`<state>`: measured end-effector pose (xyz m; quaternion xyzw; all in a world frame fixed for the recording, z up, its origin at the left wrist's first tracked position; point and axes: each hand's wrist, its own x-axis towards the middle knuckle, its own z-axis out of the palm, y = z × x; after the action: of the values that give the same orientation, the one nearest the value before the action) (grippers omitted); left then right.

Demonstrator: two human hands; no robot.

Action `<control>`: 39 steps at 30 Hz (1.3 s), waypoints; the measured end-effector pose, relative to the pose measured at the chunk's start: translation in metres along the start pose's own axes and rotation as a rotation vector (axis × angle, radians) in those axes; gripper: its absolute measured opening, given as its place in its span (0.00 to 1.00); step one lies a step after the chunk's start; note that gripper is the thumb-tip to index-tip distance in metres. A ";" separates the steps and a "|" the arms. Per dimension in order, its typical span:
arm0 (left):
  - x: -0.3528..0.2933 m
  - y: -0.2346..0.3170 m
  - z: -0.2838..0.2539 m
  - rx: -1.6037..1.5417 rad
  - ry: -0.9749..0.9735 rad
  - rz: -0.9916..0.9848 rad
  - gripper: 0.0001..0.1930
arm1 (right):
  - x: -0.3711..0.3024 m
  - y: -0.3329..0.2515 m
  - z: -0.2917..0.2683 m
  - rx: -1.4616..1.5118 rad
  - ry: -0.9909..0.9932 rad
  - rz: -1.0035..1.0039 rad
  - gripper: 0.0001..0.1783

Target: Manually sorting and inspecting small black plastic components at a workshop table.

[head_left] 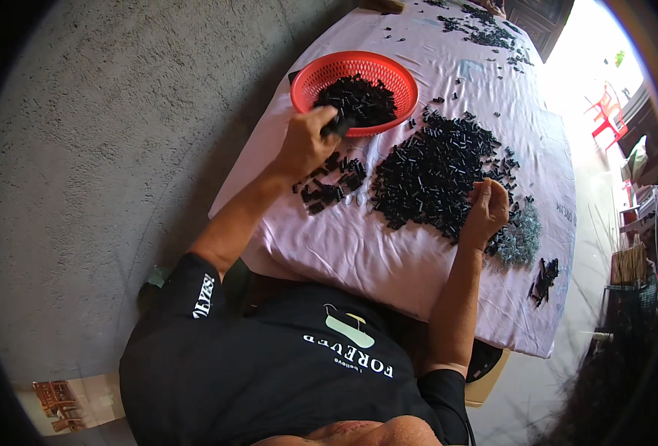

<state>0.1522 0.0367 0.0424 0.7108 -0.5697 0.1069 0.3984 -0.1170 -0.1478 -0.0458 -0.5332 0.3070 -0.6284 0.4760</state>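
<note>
My left hand [310,145] is closed on several small black pieces, held at the near rim of a red perforated plastic basket [407,82]. More black pieces [362,100] lie heaped inside the basket. Beneath my left wrist, a loose group of black tube-like pieces [329,189] is scattered on the pink cloth. At the right side of a large pile of short black pieces [433,171], my right hand [488,208] has its fingers pinched together; what is between them cannot be made out. Beside that hand lies a heap of small greyish, shiny parts [520,234].
A pink cloth [388,256] covers the table, which runs along a rough grey wall [135,111]. A small black cluster [544,281] lies near the right edge. Further black parts [485,33] spread across the far end. A red chair [607,115] stands beyond, at the right.
</note>
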 end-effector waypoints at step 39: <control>-0.082 -0.006 0.047 0.132 -0.336 0.088 0.21 | -0.001 -0.004 0.002 -0.041 0.012 -0.013 0.03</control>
<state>0.1167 0.0643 -0.0414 0.7177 -0.6504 0.0409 0.2452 -0.1159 -0.1454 -0.0416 -0.5410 0.3191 -0.6284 0.4589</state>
